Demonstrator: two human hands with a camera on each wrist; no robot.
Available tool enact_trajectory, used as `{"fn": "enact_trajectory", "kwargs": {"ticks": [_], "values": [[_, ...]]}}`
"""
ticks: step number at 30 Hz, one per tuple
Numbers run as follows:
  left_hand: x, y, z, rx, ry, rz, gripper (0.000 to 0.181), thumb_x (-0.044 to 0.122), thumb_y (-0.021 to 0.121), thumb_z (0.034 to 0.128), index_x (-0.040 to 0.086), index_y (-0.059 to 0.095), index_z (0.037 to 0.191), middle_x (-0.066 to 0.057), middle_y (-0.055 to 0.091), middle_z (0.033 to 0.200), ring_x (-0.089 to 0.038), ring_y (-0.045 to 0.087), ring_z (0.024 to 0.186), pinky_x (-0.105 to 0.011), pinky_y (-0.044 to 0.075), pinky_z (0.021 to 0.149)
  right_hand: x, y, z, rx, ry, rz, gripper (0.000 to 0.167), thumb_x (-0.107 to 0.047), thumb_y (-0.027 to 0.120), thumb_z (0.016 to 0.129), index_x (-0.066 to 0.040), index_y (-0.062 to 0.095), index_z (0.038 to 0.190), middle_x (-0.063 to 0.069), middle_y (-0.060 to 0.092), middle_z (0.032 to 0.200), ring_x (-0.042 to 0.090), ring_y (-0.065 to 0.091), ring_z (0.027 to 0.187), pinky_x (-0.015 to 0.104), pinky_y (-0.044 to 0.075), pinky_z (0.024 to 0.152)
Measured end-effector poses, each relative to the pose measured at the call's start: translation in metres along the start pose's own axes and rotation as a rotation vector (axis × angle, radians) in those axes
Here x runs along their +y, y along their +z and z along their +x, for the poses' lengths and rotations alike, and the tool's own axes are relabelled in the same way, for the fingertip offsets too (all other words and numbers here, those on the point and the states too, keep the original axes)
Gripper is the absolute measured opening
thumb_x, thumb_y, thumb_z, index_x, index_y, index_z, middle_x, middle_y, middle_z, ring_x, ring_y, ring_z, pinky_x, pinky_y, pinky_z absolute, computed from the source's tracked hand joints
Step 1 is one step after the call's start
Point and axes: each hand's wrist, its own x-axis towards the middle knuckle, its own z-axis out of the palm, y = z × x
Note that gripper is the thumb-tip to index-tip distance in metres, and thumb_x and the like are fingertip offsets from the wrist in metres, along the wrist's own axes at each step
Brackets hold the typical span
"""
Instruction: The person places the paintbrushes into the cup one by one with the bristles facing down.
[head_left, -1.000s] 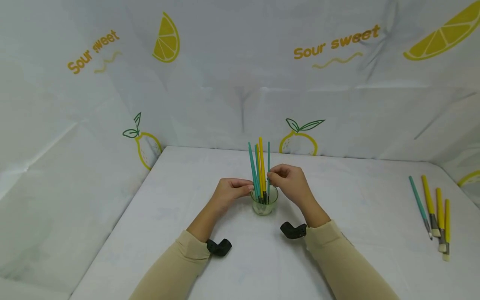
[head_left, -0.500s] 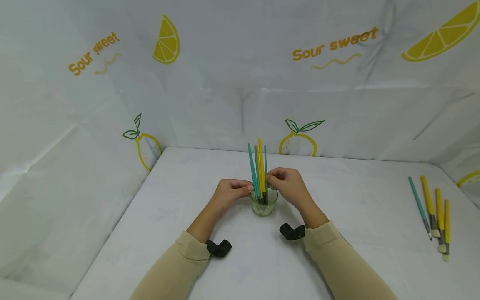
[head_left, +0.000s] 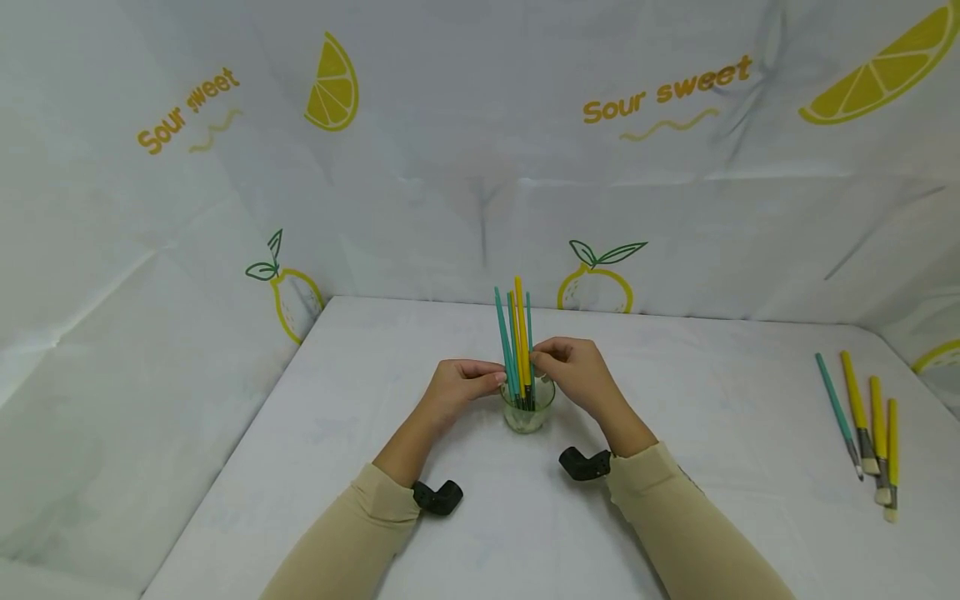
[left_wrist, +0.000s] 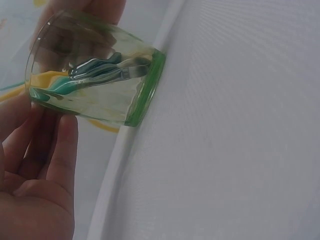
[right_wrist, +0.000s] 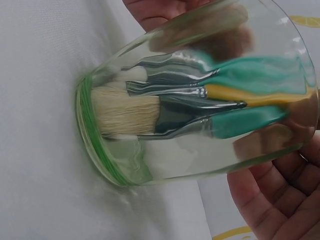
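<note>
A clear greenish glass [head_left: 527,421] stands upright on the table with several teal and yellow brushes in it, handles up. My left hand [head_left: 446,395] holds the left side of its rim between thumb and fingers. With thumb and index finger, my right hand [head_left: 585,375] pinches a teal brush [head_left: 528,310] on the right, beside a yellow brush [head_left: 518,317]. The left wrist view has the glass [left_wrist: 110,102] with the left hand [left_wrist: 42,172] at its rim. In the right wrist view, pale bristles [right_wrist: 125,110] rest near the glass bottom; the right hand [right_wrist: 285,202] is partly behind the glass.
On the right side of the white table [head_left: 712,467] lie one teal brush [head_left: 835,400] and several yellow brushes [head_left: 877,417], bristles toward the near edge. A white cloth wall [head_left: 450,150] with lemon prints rises behind and at the left.
My right hand has moved slightly left with the teal brush, bringing it nearer the other handles. The left hand stays at the rim.
</note>
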Motion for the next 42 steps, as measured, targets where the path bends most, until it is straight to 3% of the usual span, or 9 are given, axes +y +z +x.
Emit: {"fn": "enact_trajectory", "kwargs": {"ticks": [22,32,42], "values": [[-0.0005,0.0006,-0.0004,0.001,0.004,0.012,0.025,0.013,0.072,0.0900,-0.006,0.073,0.107,-0.012,0.075,0.104,-0.014,0.072,0.093,-0.033,0.058,0.088,0.0014,-0.0012,0.0001,-0.020,0.002,0.011,0.024,-0.025,0.060,0.096,-0.005,0.072,0.105,0.009,0.073,0.092,0.020,0.067,0.081,0.032,0.058,0.072],[-0.0031,-0.0005,0.0016,0.007,0.022,-0.003,0.026,0.013,0.073,0.0888,-0.007,0.073,0.106,-0.010,0.075,0.103,-0.014,0.071,0.093,-0.033,0.057,0.089,-0.0010,-0.0025,0.0002,-0.001,-0.012,0.033,0.025,-0.026,0.062,0.096,-0.005,0.072,0.103,0.011,0.072,0.089,0.023,0.066,0.079,0.040,0.058,0.074],[-0.0022,0.0014,0.0004,0.019,0.027,0.022,0.026,0.011,0.073,0.0883,-0.009,0.072,0.106,-0.010,0.076,0.102,-0.010,0.070,0.092,-0.031,0.057,0.088,0.0011,-0.0059,-0.0001,0.027,-0.015,0.045,0.029,-0.030,0.061,0.097,-0.004,0.072,0.104,0.011,0.073,0.092,0.021,0.069,0.080,0.031,0.059,0.073]]}}
